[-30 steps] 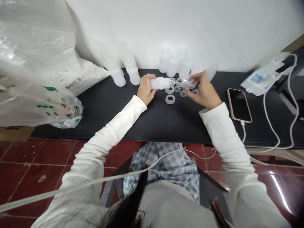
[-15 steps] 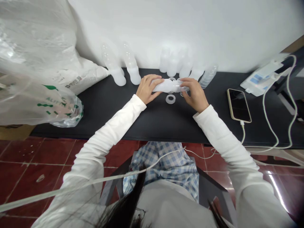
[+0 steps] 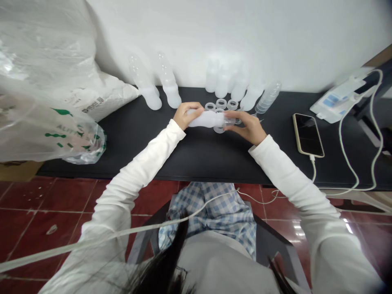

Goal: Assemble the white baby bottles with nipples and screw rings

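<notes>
A frosted white plastic bottle (image 3: 204,118) lies level above the black table. My left hand (image 3: 187,115) is closed round its left end. At its other end is a clear cap-like piece (image 3: 229,121), which my right hand (image 3: 248,126) grips between thumb and fingers. Whether this piece is seated on the bottle's neck I cannot tell. Behind and below the bottle lie several translucent rings (image 3: 221,103), one of them partly covered by it.
Two white bottles with clear domed tops (image 3: 172,94) stand at the back left. Several frosted bottles (image 3: 223,83) and a stack of clear cups (image 3: 267,100) stand by the wall. Plastic bags (image 3: 73,134) fill the left; a charging phone (image 3: 308,135) and power strip (image 3: 338,101) lie right.
The bottle has moved slightly left and toward me. My left hand has shifted onto its end, and more rings now show behind it.
</notes>
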The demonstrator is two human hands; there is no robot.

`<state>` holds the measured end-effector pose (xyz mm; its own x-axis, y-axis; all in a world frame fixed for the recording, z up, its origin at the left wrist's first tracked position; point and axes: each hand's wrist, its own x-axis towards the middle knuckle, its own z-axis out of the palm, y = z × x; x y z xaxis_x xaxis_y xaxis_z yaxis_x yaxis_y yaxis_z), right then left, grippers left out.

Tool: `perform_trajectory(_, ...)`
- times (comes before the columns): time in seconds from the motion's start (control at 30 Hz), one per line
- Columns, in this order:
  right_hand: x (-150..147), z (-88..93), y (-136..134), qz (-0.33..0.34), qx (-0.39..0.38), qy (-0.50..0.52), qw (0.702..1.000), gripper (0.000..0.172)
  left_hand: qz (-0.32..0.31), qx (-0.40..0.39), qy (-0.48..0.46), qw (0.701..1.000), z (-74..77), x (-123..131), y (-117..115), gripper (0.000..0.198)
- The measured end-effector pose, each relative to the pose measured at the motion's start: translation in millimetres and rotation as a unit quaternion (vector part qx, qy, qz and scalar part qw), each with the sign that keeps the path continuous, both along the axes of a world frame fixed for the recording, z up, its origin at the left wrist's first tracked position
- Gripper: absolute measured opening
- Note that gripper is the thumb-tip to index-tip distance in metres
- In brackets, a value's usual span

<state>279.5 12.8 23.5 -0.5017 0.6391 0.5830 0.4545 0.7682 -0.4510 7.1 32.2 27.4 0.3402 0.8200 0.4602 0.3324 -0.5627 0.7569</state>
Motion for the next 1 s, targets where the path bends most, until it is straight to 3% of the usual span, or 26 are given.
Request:
perform_trajectory(0.1,-8,-2.6,-5,-0.039,-0.023,0.024,0.999,0.045,-0.032,-0.112,-0.061,0.991,-1.5,-3,1,0.059)
perform_trajectory(0.2,-14,-2.8,-9,-0.093,-0.045,0.049,0.993,0.048,-0.044,-0.137,-0.077,0.987,-2.1,2,-6,0.058)
perform_trajectory(0.43,-21,4.1,-12,-0.2,-0.056,0.038,0.978,0.058,0.012,0.05,0.021,0.998,0.1,14,-18,0.063)
perform_trajectory(0.67,-23,2.4,-5,-0.251,-0.105,0.076,0.959,0.066,0.037,0.182,0.181,0.966,-18.2,17,-11,0.062)
perform_trajectory(0.8,-17,4.3,-6,-0.239,-0.051,0.056,0.968,0.063,0.049,0.226,0.204,0.951,-19.7,18,-6,0.07)
perform_trajectory(1.0,-4,-3.4,1,-0.133,0.035,-0.025,0.99,0.053,0.057,0.23,0.206,0.949,-21.3,14,-3,0.072)
